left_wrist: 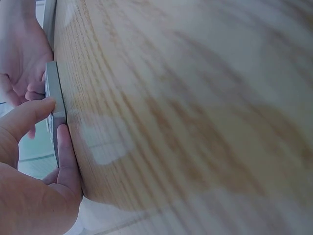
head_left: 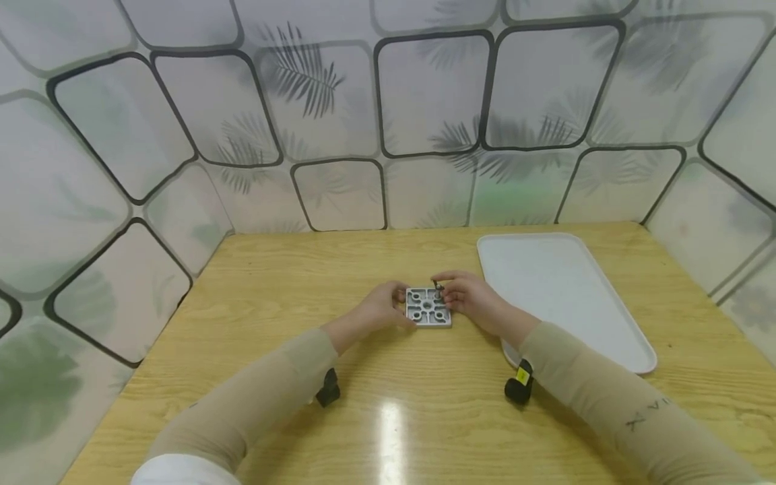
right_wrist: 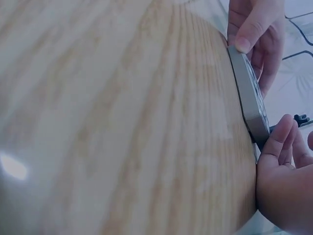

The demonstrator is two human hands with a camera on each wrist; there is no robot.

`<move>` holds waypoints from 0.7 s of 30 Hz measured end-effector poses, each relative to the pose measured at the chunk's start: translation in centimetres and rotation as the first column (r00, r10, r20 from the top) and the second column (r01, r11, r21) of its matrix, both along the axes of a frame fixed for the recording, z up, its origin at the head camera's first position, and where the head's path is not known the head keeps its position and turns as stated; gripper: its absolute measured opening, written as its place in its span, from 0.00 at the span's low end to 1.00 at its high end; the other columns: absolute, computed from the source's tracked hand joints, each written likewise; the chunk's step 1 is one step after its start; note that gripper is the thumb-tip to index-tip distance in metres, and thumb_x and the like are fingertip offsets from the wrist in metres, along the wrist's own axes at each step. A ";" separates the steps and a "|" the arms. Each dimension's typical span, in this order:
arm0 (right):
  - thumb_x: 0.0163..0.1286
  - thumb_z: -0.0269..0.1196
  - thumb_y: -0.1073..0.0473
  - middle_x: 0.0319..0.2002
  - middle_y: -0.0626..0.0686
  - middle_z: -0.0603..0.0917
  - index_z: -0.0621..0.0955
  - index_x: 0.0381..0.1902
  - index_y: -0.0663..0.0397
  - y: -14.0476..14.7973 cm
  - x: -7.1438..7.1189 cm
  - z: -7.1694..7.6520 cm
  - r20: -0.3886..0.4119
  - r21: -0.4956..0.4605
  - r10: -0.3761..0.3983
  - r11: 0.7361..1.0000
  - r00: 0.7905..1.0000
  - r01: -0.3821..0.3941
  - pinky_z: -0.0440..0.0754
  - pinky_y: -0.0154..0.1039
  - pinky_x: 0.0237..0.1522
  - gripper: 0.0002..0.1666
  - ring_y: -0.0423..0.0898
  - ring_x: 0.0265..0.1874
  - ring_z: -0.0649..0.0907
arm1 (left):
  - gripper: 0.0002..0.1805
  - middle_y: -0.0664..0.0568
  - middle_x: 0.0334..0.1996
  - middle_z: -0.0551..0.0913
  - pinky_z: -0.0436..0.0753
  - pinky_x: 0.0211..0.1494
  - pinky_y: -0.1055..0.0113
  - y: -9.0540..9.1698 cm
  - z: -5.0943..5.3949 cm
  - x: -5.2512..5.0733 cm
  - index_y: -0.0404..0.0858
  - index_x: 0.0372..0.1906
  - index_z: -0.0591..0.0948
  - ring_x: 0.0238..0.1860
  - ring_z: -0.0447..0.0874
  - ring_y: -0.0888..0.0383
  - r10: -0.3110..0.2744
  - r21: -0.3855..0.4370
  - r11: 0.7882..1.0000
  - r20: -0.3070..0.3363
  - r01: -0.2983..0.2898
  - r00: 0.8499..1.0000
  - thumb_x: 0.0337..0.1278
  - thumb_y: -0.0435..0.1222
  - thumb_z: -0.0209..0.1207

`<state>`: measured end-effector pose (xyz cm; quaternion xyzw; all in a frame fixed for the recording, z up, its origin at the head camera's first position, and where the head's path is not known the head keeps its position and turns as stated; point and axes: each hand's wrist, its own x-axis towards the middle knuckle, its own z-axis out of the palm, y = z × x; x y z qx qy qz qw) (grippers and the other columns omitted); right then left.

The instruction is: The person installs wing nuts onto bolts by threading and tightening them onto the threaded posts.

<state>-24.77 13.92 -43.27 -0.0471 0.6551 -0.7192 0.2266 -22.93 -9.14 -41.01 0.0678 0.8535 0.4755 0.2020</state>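
A square grey metal plate point(head_left: 427, 306), with a ribbed top and several rounded holes, lies on the wooden table. My left hand point(head_left: 380, 307) grips its left side; in the left wrist view the thumb and fingers point(left_wrist: 68, 156) press against the plate's edges point(left_wrist: 55, 90). At the plate's far right corner, my right hand point(head_left: 471, 296) pinches a small screw-like piece point(head_left: 438, 285) with a dark end. That dark end point(right_wrist: 301, 119) sticks out beyond the fingertips in the right wrist view. Whether its tip sits inside a hole is hidden by the fingers.
A white rectangular tray point(head_left: 545, 283) lies on the table to the right, partly under my right forearm. The wooden table point(head_left: 291, 269) meets a patterned wall point(head_left: 339, 128) at the back and sides. Black wrist cameras point(head_left: 519, 385) hang below both sleeves.
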 end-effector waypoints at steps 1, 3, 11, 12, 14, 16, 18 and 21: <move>0.76 0.48 0.66 0.41 0.48 0.76 0.70 0.74 0.68 0.0 0.0 0.0 -0.003 0.002 0.006 1.000 1.000 -0.006 0.82 0.27 0.43 0.31 0.37 0.36 0.77 | 0.46 0.42 0.58 0.80 0.83 0.57 0.65 0.0 0.0 0.0 0.30 0.74 0.71 0.45 0.82 0.56 0.001 -0.002 1.000 -0.001 -0.001 1.000 0.45 0.25 0.78; 0.79 0.47 0.64 0.41 0.47 0.76 0.71 0.75 0.68 0.0 -0.1 0.0 -0.005 0.011 0.017 1.000 1.000 -0.017 0.82 0.27 0.43 0.29 0.37 0.37 0.77 | 0.46 0.42 0.57 0.80 0.83 0.57 0.65 0.1 -0.1 0.0 0.30 0.73 0.71 0.45 0.82 0.56 0.001 -0.003 1.000 -0.006 -0.001 1.000 0.44 0.24 0.78; 0.86 0.45 0.62 0.41 0.45 0.76 0.69 0.77 0.68 -0.4 0.0 0.3 -0.004 0.103 0.022 0.994 1.000 -0.021 0.80 0.25 0.44 0.28 0.36 0.39 0.75 | 0.46 0.42 0.57 0.80 0.84 0.57 0.66 0.0 -0.2 -0.1 0.29 0.73 0.71 0.44 0.82 0.56 0.000 0.002 1.000 -0.007 0.000 1.000 0.44 0.24 0.78; 0.85 0.45 0.63 0.41 0.45 0.76 0.69 0.77 0.68 -0.4 -0.1 0.3 -0.004 0.105 0.022 0.994 1.000 -0.021 0.80 0.25 0.44 0.28 0.36 0.39 0.75 | 0.46 0.42 0.57 0.80 0.84 0.56 0.66 0.0 -0.2 -0.1 0.29 0.73 0.71 0.44 0.82 0.56 0.001 0.004 1.000 -0.007 -0.001 1.000 0.44 0.24 0.78; 0.85 0.45 0.64 0.41 0.45 0.77 0.69 0.77 0.69 -0.4 -0.1 0.2 -0.008 0.103 0.027 0.994 1.000 -0.026 0.80 0.25 0.44 0.28 0.36 0.40 0.76 | 0.46 0.42 0.56 0.80 0.84 0.56 0.66 0.0 -0.2 -0.1 0.29 0.73 0.71 0.44 0.82 0.56 0.000 0.005 1.000 -0.004 0.000 1.000 0.44 0.24 0.78; 0.84 0.46 0.65 0.44 0.42 0.80 0.69 0.76 0.70 -0.3 -0.1 0.2 -0.012 0.102 0.031 0.994 0.999 -0.030 0.81 0.25 0.44 0.28 0.35 0.39 0.76 | 0.46 0.42 0.57 0.80 0.84 0.56 0.66 0.0 -0.2 -0.1 0.29 0.73 0.71 0.45 0.82 0.56 -0.002 0.002 1.000 -0.002 0.002 1.000 0.44 0.24 0.78; 0.84 0.46 0.67 0.48 0.41 0.82 0.68 0.76 0.71 -0.2 -0.1 0.2 -0.015 0.098 0.031 0.995 0.999 -0.029 0.81 0.24 0.44 0.27 0.34 0.39 0.77 | 0.46 0.43 0.57 0.80 0.83 0.56 0.66 0.0 -0.2 -0.1 0.30 0.73 0.71 0.45 0.82 0.56 -0.002 -0.006 1.000 -0.001 0.002 1.000 0.45 0.25 0.78; 0.85 0.46 0.67 0.58 0.46 0.84 0.67 0.76 0.73 -0.2 0.1 0.3 -0.022 0.097 0.030 0.995 0.999 -0.028 0.82 0.23 0.45 0.27 0.33 0.39 0.78 | 0.46 0.43 0.57 0.80 0.83 0.57 0.65 0.1 -0.1 -0.2 0.31 0.73 0.72 0.46 0.82 0.55 -0.002 -0.014 1.000 -0.005 0.002 1.000 0.45 0.26 0.78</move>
